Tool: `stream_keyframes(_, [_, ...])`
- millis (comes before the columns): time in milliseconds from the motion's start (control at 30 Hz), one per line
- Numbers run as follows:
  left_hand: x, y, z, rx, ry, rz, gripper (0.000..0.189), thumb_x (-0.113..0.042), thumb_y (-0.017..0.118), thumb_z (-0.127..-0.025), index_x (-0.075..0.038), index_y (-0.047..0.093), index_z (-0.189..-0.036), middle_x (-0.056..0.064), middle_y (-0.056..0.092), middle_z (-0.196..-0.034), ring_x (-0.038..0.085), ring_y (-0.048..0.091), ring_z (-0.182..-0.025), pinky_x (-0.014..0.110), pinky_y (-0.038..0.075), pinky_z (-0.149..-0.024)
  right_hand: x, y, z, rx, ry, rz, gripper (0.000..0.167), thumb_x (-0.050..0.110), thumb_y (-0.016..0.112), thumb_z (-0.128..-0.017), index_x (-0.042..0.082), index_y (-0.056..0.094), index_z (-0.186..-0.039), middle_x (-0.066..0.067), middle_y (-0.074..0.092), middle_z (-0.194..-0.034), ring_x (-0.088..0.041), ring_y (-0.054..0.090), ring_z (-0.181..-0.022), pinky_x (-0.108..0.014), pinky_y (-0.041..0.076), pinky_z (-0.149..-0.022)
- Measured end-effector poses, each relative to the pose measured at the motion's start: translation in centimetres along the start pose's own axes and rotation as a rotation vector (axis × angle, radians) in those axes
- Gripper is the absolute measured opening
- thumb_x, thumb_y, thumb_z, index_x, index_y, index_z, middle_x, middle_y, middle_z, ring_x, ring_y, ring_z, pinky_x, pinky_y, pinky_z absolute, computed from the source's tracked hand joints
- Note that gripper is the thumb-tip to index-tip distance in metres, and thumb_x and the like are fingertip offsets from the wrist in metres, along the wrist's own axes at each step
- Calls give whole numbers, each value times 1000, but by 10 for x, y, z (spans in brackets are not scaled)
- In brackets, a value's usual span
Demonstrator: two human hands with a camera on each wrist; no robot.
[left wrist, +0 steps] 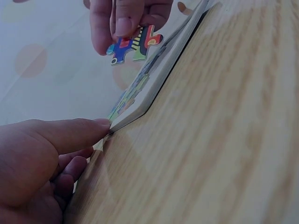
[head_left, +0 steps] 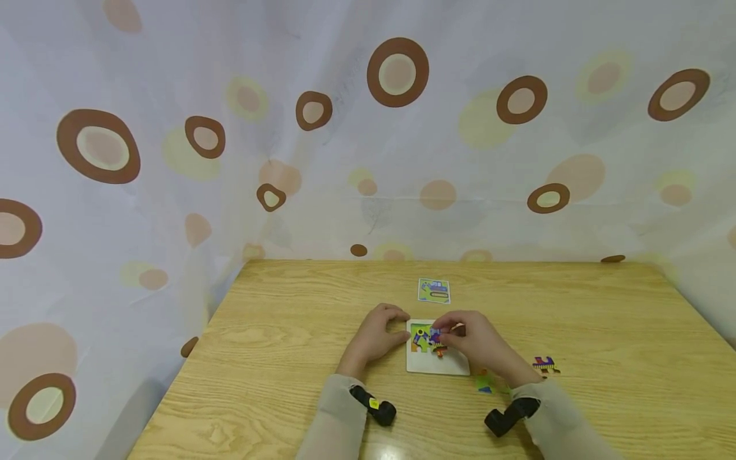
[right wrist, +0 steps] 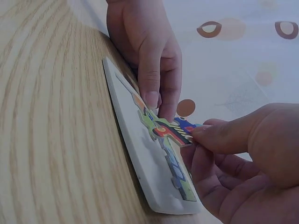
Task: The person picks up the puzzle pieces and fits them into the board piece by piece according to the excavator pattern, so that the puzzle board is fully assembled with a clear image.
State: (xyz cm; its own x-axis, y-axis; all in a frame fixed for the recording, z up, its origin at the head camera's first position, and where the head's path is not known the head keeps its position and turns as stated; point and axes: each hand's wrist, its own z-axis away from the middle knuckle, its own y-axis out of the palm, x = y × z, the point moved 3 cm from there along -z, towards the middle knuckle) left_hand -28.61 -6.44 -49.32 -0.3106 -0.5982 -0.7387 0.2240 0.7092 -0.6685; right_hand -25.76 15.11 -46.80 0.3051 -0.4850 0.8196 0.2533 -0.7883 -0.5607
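Observation:
A white puzzle tray [head_left: 439,366] lies flat on the table, with joined colourful pieces [head_left: 421,337] along its far side. My left hand [head_left: 375,333] rests at the tray's left side, its extended thumb touching the edge and the other fingers loosely bent beside it. Between thumb and fingers, my right hand [head_left: 480,342] pinches a jigsaw piece [left wrist: 135,45] in blue, red, yellow and black. That piece is tilted over the tray, above the joined pieces, as the left wrist view shows. The fingertips of the right hand hide part of it.
Behind the tray lies a small picture card [head_left: 434,291]. To its right are a loose purple and yellow piece [head_left: 545,365] and a green and blue piece [head_left: 484,382], partly below the right forearm. A patterned cloth [head_left: 368,128] hangs behind the wooden table [head_left: 276,345].

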Motion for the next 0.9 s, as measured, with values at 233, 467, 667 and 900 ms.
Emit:
stream_keyframes(233, [0, 0, -1, -4, 3, 11, 30, -19, 72, -92, -12, 69, -121, 2, 55, -129, 24, 50, -124, 42, 38, -108, -5, 6, -3, -49, 44, -2, 14, -1, 71, -88, 6, 73, -101, 0, 67, -90, -17, 61, -85, -31, 55, -75])
stream_keyframes(467, [1, 1, -2, -3, 7, 7, 30, -20, 72, -92, -13, 68, -122, 1, 54, -129, 24, 49, -125, 41, 38, -108, -7, 8, -4, -78, 52, 78, 11, 1, 73, -87, 6, 73, -96, 2, 64, -83, -15, 58, -75, -27, 52, -65])
stream_keyframes(667, [0, 0, -2, -1, 5, 7, 30, -19, 72, -92, -13, 69, -122, 2, 54, -130, 24, 49, -125, 41, 38, -108, -5, 8, -4, -80, 34, 129, 9, 2, 75, -86, 7, 73, -94, 4, 63, -80, -14, 56, -72, -25, 50, -62])
stream_keyframes(900, [0, 0, -1, -4, 10, 7, 30, -19, 72, -92, -12, 69, -121, 3, 55, -129, 25, 49, -125, 42, 38, -108, -6, 9, -4, -71, 11, 182, 5, 5, 76, -86, 8, 75, -90, 6, 63, -80, -13, 54, -72, -25, 47, -61])
